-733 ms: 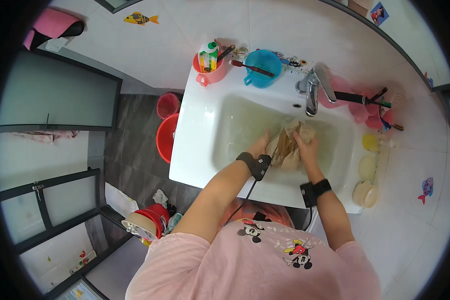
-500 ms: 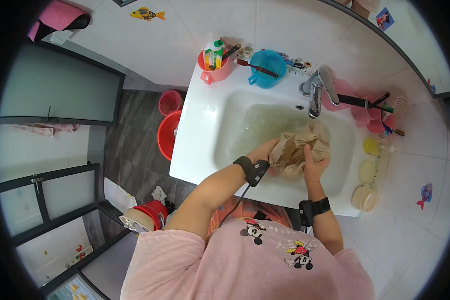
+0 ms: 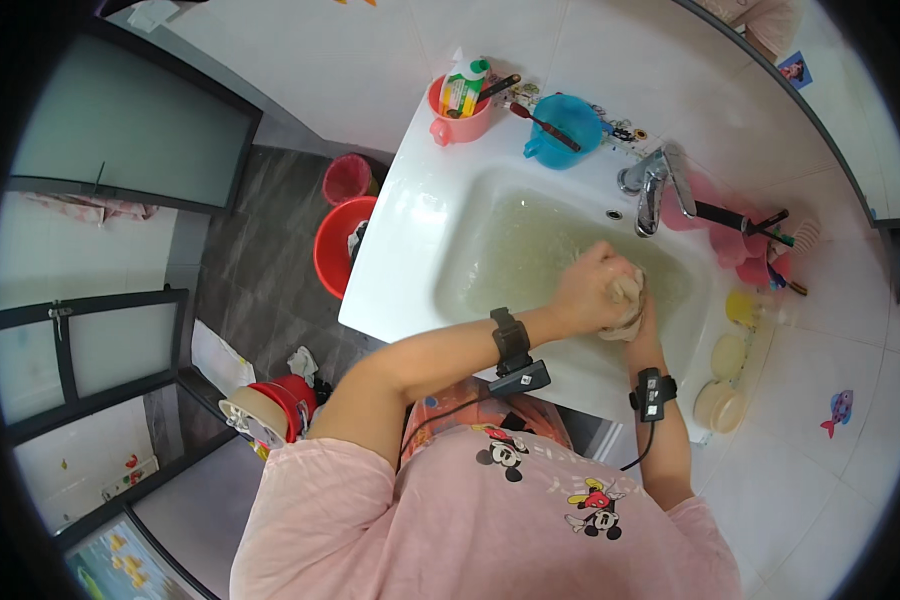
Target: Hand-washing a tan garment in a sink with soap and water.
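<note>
A wet beige cloth (image 3: 625, 302) is bunched into a tight bundle between my two hands over the water in the white sink (image 3: 385, 265). My left hand (image 3: 592, 287) is closed round it from the left, with its knuckles up. On the bundle's right side my right hand (image 3: 644, 325) holds it too, its fingers mostly hidden behind the cloth. Both wrists wear black strapped devices with cables. Cloudy, pale greenish water (image 3: 520, 245) lies in the basin below.
A chrome faucet (image 3: 655, 185) rises behind my hands. Along the back rim stand a pink cup (image 3: 460, 128) with a bottle and a blue cup (image 3: 560, 135) with a toothbrush. Pink cups (image 3: 732, 245) and a cream jar (image 3: 720, 407) line the right. A red basin (image 3: 332, 250) sits on the floor.
The cloth was spread loosely between my hands and is now gathered into a compact bundle. My left hand has moved right and up onto it, close to my right hand.
</note>
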A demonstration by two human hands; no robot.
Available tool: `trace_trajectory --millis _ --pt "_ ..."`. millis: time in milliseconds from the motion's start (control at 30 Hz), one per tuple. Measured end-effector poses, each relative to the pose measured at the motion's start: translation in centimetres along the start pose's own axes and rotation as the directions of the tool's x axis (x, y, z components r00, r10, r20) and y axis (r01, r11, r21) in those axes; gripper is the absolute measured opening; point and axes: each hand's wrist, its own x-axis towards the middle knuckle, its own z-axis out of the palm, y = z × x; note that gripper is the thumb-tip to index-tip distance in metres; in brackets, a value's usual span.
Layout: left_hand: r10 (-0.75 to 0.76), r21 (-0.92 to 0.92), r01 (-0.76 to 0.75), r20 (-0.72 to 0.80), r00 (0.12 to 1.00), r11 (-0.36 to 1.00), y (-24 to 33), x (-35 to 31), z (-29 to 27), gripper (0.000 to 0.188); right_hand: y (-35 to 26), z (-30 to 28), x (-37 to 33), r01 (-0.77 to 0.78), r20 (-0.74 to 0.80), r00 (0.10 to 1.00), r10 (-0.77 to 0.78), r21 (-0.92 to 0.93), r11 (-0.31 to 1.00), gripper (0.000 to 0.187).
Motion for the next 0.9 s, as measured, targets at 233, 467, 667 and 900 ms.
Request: trace_trajectory --millis 233,467,667,900 --pt "0.445 0.039 -0.452 0.119 0.888 0.891 3.1 -0.1 -2.4 0.015 -3.2 2.1 1.2 -0.353 0.178 0.928 0.328 0.133 0.926 0.036" --pt "0.674 0.032 -0.734 0.370 0.640 0.679 3.5 -1.8 -3.4 0.019 -8.6 11.6 -0.6 -0.449 0.140 0.872 0.469 -0.156 0.880 0.035" --pt "0.699 0.001 -0.855 0.575 0.424 0.518 2.8 -2.1 -2.4 0.017 -7.6 9.0 3.5 -0.295 -0.026 0.911 0.411 -0.738 0.607 0.044" --pt "0.631 0.024 -0.874 0.682 0.370 0.486 -0.3 -3.6 -1.3 0.017 -5.8 11.4 2.5 -0.116 0.005 0.970 0.245 -0.872 0.476 0.025"
